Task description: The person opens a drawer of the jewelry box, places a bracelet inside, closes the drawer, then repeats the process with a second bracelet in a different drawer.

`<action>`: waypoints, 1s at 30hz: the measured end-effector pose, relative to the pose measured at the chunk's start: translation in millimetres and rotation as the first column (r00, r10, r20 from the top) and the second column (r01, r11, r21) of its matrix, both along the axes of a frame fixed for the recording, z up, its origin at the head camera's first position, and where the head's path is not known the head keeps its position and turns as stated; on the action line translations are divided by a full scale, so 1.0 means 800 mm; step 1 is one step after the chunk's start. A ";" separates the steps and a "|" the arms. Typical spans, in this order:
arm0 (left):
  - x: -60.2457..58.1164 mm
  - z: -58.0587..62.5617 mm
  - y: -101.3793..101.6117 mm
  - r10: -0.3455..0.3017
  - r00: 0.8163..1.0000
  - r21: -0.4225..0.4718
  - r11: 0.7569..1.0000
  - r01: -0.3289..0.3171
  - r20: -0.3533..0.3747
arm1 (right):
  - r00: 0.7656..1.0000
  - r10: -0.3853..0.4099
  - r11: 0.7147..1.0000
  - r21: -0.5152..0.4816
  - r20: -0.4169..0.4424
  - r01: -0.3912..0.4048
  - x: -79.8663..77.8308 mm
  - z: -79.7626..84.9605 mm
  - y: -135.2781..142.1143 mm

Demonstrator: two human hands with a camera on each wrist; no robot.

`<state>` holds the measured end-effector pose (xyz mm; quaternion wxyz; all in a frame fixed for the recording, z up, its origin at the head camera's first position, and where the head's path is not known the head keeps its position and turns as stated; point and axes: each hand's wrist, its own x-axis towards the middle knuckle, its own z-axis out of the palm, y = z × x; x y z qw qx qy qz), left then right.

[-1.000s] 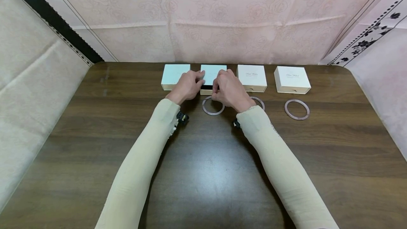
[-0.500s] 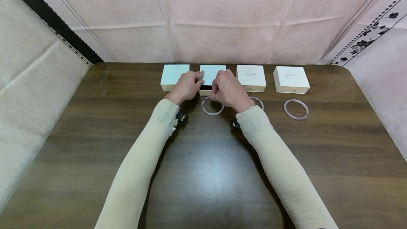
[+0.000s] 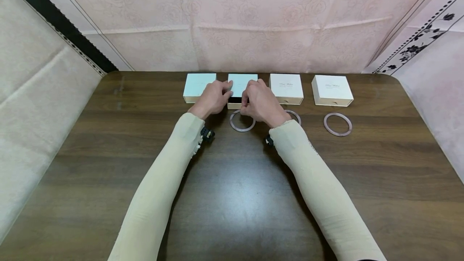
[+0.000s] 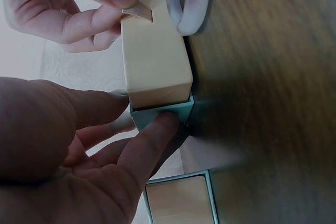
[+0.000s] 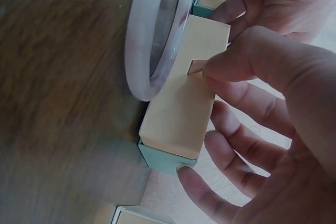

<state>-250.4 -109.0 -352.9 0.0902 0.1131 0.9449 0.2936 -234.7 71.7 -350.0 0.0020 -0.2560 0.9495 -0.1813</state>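
Observation:
In the head view, the second box from the left (image 3: 242,81) has a light blue outer sleeve. Its cream drawer (image 4: 157,56) sticks partway out of that sleeve toward the person. My left hand (image 3: 212,98) grips the left end of the sleeve, thumb on one side and a finger against the end. Thumb and forefinger of my right hand (image 3: 262,102) pinch the small ribbon tab (image 5: 196,66) on the drawer front, while its other fingers lie along the box. A pale lilac bangle (image 3: 243,130) lies just in front; the drawer's inside is hidden.
Left of it stands another light blue box (image 3: 199,83). Two white boxes, one nearer (image 3: 286,85) and one farther right (image 3: 332,88), complete the row along the table's back edge. A second bangle (image 3: 293,113) is partly hidden by the right wrist; a third bangle (image 3: 340,135) lies right.

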 end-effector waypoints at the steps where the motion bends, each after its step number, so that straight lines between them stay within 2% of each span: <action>1: 0.000 0.000 0.000 0.000 1.000 -0.001 1.000 0.000 0.000 | 1.000 0.001 1.000 -0.002 0.003 -0.001 0.000 0.000 0.000; 30: -0.001 -0.002 0.001 -0.001 1.000 -0.006 1.000 0.001 -0.010 | 0.999 0.010 1.000 -0.025 0.038 -0.010 0.001 0.004 0.002</action>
